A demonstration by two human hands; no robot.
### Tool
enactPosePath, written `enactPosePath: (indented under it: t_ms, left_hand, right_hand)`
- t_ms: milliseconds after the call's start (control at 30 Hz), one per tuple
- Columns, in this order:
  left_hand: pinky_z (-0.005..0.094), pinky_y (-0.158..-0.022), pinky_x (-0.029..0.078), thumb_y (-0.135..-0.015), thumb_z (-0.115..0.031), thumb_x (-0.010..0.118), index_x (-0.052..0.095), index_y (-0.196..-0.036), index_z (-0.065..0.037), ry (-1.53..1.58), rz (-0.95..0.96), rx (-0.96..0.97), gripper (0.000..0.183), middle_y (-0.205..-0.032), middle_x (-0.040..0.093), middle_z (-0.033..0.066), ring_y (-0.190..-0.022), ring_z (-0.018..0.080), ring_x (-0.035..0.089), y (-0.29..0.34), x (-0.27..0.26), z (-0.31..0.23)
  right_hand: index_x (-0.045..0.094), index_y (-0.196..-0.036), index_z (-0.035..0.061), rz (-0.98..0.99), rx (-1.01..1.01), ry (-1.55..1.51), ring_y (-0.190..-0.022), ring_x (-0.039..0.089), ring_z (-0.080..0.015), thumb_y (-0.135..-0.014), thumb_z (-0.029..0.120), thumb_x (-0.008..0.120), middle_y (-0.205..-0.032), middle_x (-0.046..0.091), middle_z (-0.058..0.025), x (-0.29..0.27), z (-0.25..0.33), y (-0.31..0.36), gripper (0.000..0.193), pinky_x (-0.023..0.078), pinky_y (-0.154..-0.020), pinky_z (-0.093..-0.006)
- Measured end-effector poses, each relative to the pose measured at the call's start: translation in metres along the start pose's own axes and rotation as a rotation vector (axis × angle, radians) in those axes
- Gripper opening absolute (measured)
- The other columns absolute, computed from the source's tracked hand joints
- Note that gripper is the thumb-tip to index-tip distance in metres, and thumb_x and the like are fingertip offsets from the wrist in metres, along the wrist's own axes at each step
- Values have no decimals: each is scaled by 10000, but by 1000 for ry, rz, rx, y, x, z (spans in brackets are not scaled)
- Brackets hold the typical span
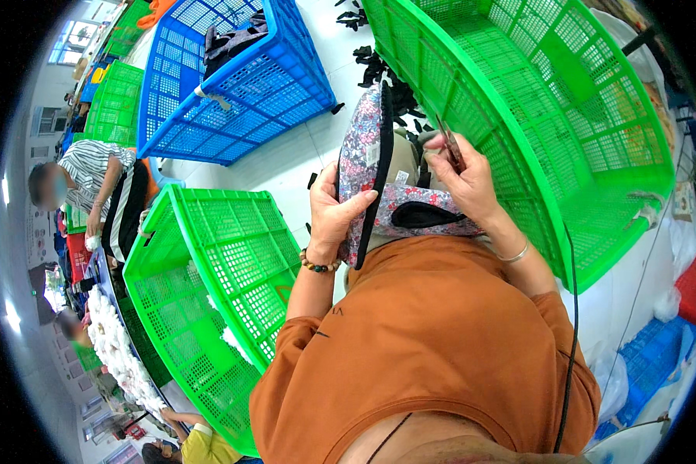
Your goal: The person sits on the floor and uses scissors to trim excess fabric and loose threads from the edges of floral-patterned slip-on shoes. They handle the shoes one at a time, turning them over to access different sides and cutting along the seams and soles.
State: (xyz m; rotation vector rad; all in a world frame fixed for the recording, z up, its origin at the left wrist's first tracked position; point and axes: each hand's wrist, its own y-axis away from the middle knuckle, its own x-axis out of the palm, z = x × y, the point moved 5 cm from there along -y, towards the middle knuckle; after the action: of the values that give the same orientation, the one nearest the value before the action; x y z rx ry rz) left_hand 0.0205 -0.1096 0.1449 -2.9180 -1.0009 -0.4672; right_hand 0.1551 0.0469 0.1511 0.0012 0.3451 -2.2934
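My left hand [334, 215] is closed on a floral fabric piece with black edging [360, 155], its thumb pressed along the dark edge. The piece stands up from my lap and looks like a sewn pouch or bag part; its exact kind I cannot make out. A lower part of the same print, with a black oval patch [425, 214], lies across my lap below my right hand. Small white labels show on the fabric. Held in my right hand [472, 179] is a small pair of thread snips [452, 151], with the blades pointing up and away from me.
A large green crate [510, 147] stands close on my right, another green crate [232, 255] on my left. Ahead is a blue crate [247, 97] with dark fabric inside. Black scraps [371, 66] litter the floor. A person in a striped top [93, 166] bends at the far left.
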Motion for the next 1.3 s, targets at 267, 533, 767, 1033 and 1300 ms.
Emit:
enactPosePath:
  t_ms: [267,533,767,1033,1300]
  left_hand:
    - [263,-818,487,-663,-15,727,497,-1186,46,138,79,-99,575,-1029,628,79,-876,127,613,4,12,4]
    - [257,-804,496,-655,-45,713,524,-1148,28,354,175,-199,533,-1003,641,81,-851,127,625,1,8,25]
    - [439,-902,482,-766,-490,509,438,-1301,-32,998,71,-316,708,-1227,534,164,-1040,330,569,4,-24,70]
    - [436,-953,452,-761,-486,591,428,-1327,-54,1140,49,-209,731,-1280,504,168,-1115,314,540,2,-43,103]
    - [427,-948,452,-760,-513,581,428,-1321,-48,1084,102,-212,745,-1269,510,160,-1108,304,540,6,-17,87]
  right_hand:
    - [545,-1060,14,46,-96,-61,-582,378,-19,-802,76,696,-691,465,48,15,27,-20,305,313,-505,-168]
    - [565,-822,9,-272,-102,-66,-558,428,-67,-875,159,624,-609,490,-26,-3,7,-30,169,372,-495,-241]
    - [581,-854,-11,-134,43,140,-581,514,-137,-901,191,557,-643,543,-97,-15,-23,-3,209,409,-523,-276]
    - [545,-897,-3,15,-181,289,-656,562,-280,-914,284,517,-746,547,-140,14,-10,11,288,436,-590,-334]
    - [527,-929,2,3,-276,192,-617,529,-239,-923,371,511,-728,521,-113,35,-15,1,369,419,-565,-309]
